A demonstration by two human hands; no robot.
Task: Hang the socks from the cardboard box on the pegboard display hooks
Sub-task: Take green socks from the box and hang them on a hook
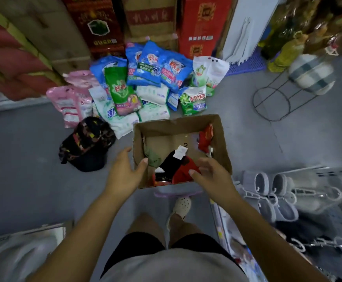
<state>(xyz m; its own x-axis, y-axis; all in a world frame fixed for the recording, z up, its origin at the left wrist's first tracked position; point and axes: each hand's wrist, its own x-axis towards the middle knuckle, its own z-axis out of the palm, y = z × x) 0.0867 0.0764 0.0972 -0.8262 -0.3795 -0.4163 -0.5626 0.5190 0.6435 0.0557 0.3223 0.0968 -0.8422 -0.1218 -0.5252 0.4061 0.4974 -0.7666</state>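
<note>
Reaching down with both forearms stretched ahead of me, I have my hands at the near end of the cardboard box (176,127). My left hand (123,171) straddles its left wall, thumb inside and fingers outside, spread wide; I cannot tell whether they press the cardboard. My right hand (208,171) hovers over the near right corner, fingers loosely bent and apart, holding nothing, thumb just above the red sock (183,173). Beside it in the box lie a black sock (169,164) with a white tag and a green sock (152,157).
</note>
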